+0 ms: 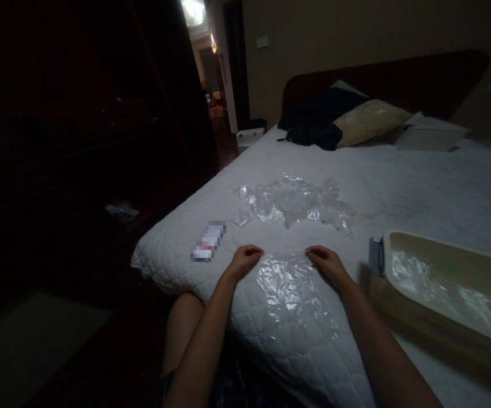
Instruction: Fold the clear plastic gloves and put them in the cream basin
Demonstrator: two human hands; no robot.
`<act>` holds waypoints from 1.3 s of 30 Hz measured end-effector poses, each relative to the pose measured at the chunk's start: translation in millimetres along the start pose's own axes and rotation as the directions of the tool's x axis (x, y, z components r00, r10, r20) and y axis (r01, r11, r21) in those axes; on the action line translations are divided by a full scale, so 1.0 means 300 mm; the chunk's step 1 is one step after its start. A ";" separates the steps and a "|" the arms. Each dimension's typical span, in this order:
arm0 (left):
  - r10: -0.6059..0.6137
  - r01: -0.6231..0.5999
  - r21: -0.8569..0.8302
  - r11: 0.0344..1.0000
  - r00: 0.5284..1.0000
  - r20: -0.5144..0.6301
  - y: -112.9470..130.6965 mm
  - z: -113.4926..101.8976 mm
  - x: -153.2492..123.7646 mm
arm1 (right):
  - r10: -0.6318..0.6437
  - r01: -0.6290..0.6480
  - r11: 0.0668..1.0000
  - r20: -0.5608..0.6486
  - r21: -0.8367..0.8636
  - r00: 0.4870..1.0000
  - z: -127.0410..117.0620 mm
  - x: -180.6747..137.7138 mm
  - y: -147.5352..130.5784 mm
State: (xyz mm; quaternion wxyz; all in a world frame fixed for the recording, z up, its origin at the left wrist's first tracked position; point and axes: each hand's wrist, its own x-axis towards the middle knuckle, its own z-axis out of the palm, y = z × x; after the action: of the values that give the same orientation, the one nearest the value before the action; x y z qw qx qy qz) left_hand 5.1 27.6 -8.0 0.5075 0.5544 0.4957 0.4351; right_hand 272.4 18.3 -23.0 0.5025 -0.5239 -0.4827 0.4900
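A clear plastic bag (287,289) lies spread over the near corner of the bed, crinkled and shiny. My left hand (246,259) pinches its far left corner, and my right hand (324,262) pinches the far right corner, so the edge between them runs straight. Just beyond my hands is a loose pile of crumpled clear plastic bags (298,201). One small piece of clear plastic (240,218) lies at the pile's left end.
A phone-like flat object (209,242), blurred out, lies left of my hands. To the right stands an open plastic bin (440,317) with clear plastic inside. Pillows (372,120) and dark cloth (321,116) sit by the headboard (419,82). The white quilted bed (177,249) ends at the left.
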 end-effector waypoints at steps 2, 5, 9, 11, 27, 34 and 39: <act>0.007 -0.007 0.025 1.000 1.000 0.000 0.002 0.000 0.000 | 0.015 -0.015 1.000 -0.003 -0.001 1.000 -0.003 -0.001 0.000; 0.022 -0.022 0.038 0.999 1.000 -0.007 0.009 0.001 -0.001 | 0.040 -0.040 0.999 -0.010 0.001 0.999 -0.003 -0.007 -0.008; 0.020 -0.020 -0.008 1.000 1.000 -0.021 0.017 0.003 -0.006 | 0.059 -0.058 0.998 -0.027 0.024 0.998 -0.001 -0.021 -0.024; -0.014 0.010 -0.089 0.996 0.999 -0.038 0.019 0.002 -0.008 | 0.061 -0.059 0.997 -0.043 0.045 0.997 -0.005 -0.025 -0.026; 0.326 -0.333 0.316 0.888 0.942 0.076 0.169 0.121 -0.108 | -0.050 0.065 0.983 0.089 -0.174 0.995 0.171 -0.066 -0.183; -0.166 0.152 -0.118 0.981 0.978 -0.123 0.030 0.147 -0.023 | 0.326 -0.330 0.918 0.056 0.220 0.944 0.166 -0.039 -0.114; -0.241 0.212 -0.235 0.948 0.965 -0.101 0.027 0.127 -0.009 | 0.410 -0.397 0.879 0.007 0.264 0.912 0.110 -0.041 -0.125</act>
State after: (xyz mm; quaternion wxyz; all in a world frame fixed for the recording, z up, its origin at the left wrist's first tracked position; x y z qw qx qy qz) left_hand 43.0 20.0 -3.8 0.5801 0.4043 0.5360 0.4612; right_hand 238.2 8.9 14.4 0.4651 -0.5543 -0.2824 0.6298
